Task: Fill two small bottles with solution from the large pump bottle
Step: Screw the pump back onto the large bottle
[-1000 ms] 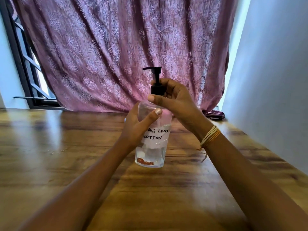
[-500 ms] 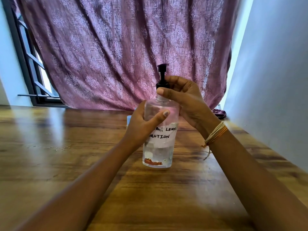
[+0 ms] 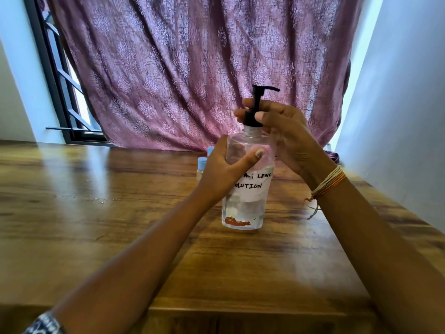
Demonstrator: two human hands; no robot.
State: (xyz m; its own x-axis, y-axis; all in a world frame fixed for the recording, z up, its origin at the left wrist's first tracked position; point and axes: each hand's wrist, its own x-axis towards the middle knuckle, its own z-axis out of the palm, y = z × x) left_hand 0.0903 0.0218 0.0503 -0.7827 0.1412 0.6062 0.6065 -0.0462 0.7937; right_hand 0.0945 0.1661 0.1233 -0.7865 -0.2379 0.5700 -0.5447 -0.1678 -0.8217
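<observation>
A large clear pump bottle (image 3: 245,208) with a white handwritten label stands upright on the wooden table (image 3: 96,213). Its black pump head (image 3: 255,107) points right. My left hand (image 3: 224,172) wraps around the bottle's body. My right hand (image 3: 284,133) grips the black collar at the bottle's neck. Behind my left hand, two small bottles with light-blue caps (image 3: 201,162) are partly visible; most of them is hidden.
A purple patterned curtain (image 3: 192,68) hangs behind the table's far edge. A white wall (image 3: 397,116) runs along the right side. A dark window frame (image 3: 55,92) is at the left. The table's near edge is at the bottom.
The pump nozzle has turned from pointing left, through facing the camera, to pointing right. My right hand has turned with the collar. The left hand keeps its hold on the bottle.
</observation>
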